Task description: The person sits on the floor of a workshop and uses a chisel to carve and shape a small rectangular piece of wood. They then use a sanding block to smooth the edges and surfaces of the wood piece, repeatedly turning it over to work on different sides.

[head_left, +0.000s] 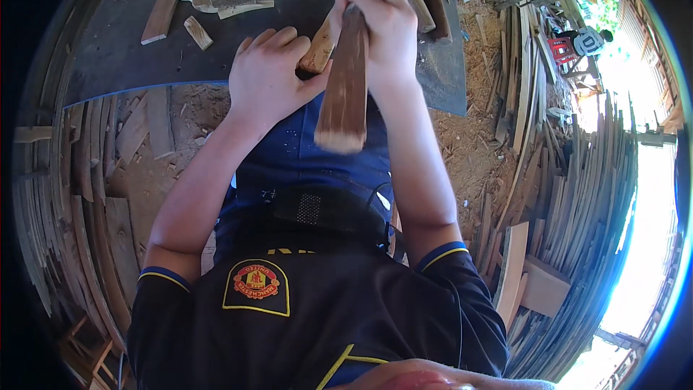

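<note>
Plank: the dark brown wooden plank [345, 83] we hold is long and flat, running from our right fist at the far end down toward our body; its near end is pale, frayed and blurred, hanging above our lap.
Right hand: our right hand [386, 18] is clenched round the far end of the plank, fingers wrapped over its top.
Light piece: a rounded, pale wooden piece [321, 47] lies just left of the plank, slanting away toward the far right.
Left hand: our left hand [267, 76] presses on that pale piece, fingers curled over its near end and thumb close to the plank; we grasp it rather than rest on it.
Bench: both hands work above a dark flat board [119, 58] that spans the far part of the scene.
On the bench: a long offcut [167, 1] and a small block [198, 32] lie far left of our hands.
Ground: sawdust-covered earth [469, 152] shows on the right, near the bench edge.
Stacks: thin wooden slats [577, 195] are piled far right, and more lie left.
Other person: a seated person [586, 42] is far off, upper right.
</note>
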